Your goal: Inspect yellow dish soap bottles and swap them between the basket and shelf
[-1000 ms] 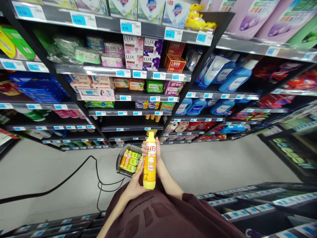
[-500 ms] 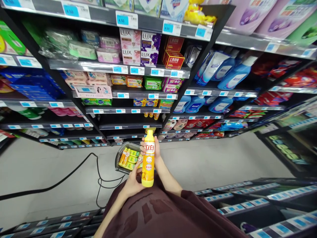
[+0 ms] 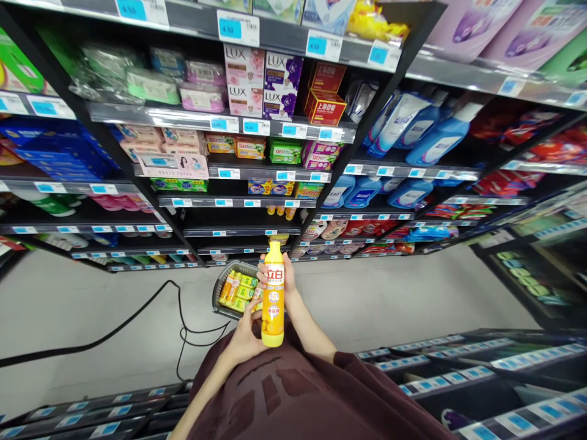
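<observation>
A yellow dish soap bottle [image 3: 274, 299] with red lettering and a yellow cap stands nearly upright in front of my body, its label turned up toward me. My right hand [image 3: 290, 278] is wrapped around its upper part from behind, fingertips showing at the left edge. Lower down, my left hand [image 3: 247, 336] grips the bottle near its base from the left; some of its fingers are hidden behind it. Just past my left hand, a grey basket [image 3: 217, 293] on the floor holds several yellow-green AXE bottles [image 3: 244, 293] and orange bottles [image 3: 228, 287].
Shelves [image 3: 257, 203] across the aisle carry soap boxes [image 3: 283, 85], wrapped bars and blue detergent bottles [image 3: 367, 192]. A black cable [image 3: 114, 327] loops over the grey floor [image 3: 389, 299] at left. Low shelving [image 3: 435, 354] with price tags runs close behind me.
The view has shifted slightly, so the bottle and both hands appear a little farther left. Both hands keep their hold on the bottle.
</observation>
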